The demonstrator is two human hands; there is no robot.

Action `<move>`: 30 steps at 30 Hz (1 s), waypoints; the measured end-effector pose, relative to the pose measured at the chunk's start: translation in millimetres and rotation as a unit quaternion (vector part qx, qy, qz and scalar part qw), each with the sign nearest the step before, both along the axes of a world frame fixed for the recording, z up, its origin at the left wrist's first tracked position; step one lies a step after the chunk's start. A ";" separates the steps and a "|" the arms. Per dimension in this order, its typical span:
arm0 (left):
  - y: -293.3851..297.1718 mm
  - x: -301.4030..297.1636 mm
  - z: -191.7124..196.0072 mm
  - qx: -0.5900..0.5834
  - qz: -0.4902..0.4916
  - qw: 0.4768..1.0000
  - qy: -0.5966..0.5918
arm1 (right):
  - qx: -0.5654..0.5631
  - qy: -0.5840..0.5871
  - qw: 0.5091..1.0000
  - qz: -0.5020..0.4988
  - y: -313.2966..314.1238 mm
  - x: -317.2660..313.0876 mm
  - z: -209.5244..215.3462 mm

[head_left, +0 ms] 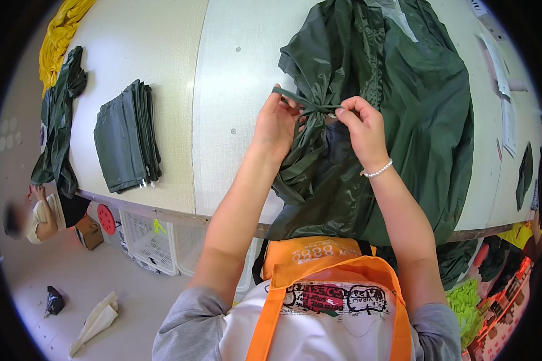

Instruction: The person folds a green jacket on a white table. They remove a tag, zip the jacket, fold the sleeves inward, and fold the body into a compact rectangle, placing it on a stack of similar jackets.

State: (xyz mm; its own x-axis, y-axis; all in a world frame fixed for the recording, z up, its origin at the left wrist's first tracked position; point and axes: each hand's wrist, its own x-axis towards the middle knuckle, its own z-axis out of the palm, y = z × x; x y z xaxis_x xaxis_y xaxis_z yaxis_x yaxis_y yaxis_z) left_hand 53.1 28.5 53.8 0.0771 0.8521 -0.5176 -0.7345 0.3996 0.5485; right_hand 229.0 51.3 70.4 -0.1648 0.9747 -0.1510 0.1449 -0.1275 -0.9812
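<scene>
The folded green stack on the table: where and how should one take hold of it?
Probably best by its right edge, coming from the right, above and below all layers together: the folded green stack lies flat, and its several layers show along that side.

Lg off-wht tbl (238, 84), seam (194, 114) in top; grey flr (144, 307); wht crates (149, 242) below.

Glossy dark green fabric (424, 114), creased, spread on pale table (235, 90); narrow green strip (292, 96) around bunched part.
</scene>
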 end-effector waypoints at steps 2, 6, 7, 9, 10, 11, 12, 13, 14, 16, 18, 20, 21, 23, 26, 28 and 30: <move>6.0 1.2 3.2 -0.041 -0.131 0.970 0.200 | -0.058 0.052 0.997 -0.021 -0.7 0.4 -2.8; -8.7 -4.5 14.5 0.122 -0.190 0.820 0.526 | 0.107 -0.122 0.987 0.015 -6.4 4.1 -7.9; -7.4 -11.3 2.5 0.091 -0.088 0.915 0.383 | 0.088 -0.110 0.990 -0.006 -7.1 4.7 -5.3; -2.1 -20.3 14.1 -0.003 0.117 0.989 0.086 | 0.050 -0.088 0.994 -0.050 -8.1 8.3 -2.0; 1.7 -18.0 9.5 -0.032 0.204 0.978 0.012 | 0.089 -0.086 0.991 -0.055 -10.7 4.0 -1.4; 4.4 -16.4 4.6 -0.059 0.289 0.954 -0.063 | 0.124 -0.092 0.986 -0.056 -13.8 -1.0 -1.2; 0.9 -16.6 2.4 -0.006 0.276 0.958 0.076 | 0.113 -0.100 0.987 -0.054 -14.0 -3.0 -0.8; -5.4 -17.3 1.2 0.048 0.258 0.941 0.212 | 0.102 -0.108 0.988 -0.052 -13.8 -4.2 0.1; -10.9 -17.1 1.7 0.100 0.236 0.904 0.343 | 0.132 -0.108 0.984 -0.044 -13.6 -5.3 0.9; -21.5 -17.0 7.0 0.246 0.091 0.759 0.595 | 0.189 -0.109 0.976 -0.027 -12.7 -6.4 3.3; -28.8 -31.5 5.1 0.152 0.087 0.834 0.523 | 0.237 -0.112 0.963 -0.056 -10.6 -1.6 6.1; -20.5 -67.0 15.1 0.090 0.299 0.945 0.095 | 0.224 -0.116 0.963 -0.099 -6.2 9.5 2.7; -16.7 -98.1 -0.1 0.036 0.389 0.915 -0.097 | 0.142 -0.134 0.976 -0.102 -7.0 20.5 0.4; -24.9 -119.4 -17.8 -0.013 0.426 0.903 -0.053 | 0.020 -0.034 0.993 -0.112 -10.5 31.1 -6.7; -43.3 -132.7 -33.4 -0.067 0.307 0.944 0.098 | 0.031 0.068 0.987 -0.140 -17.9 25.3 9.2; -53.7 -104.1 -26.2 0.021 0.264 0.910 0.319 | -0.008 0.150 0.979 -0.135 -20.1 24.7 31.8; -60.6 -61.1 -10.4 0.072 0.183 0.862 0.466 | 0.059 0.157 0.979 -0.119 -20.3 27.7 54.0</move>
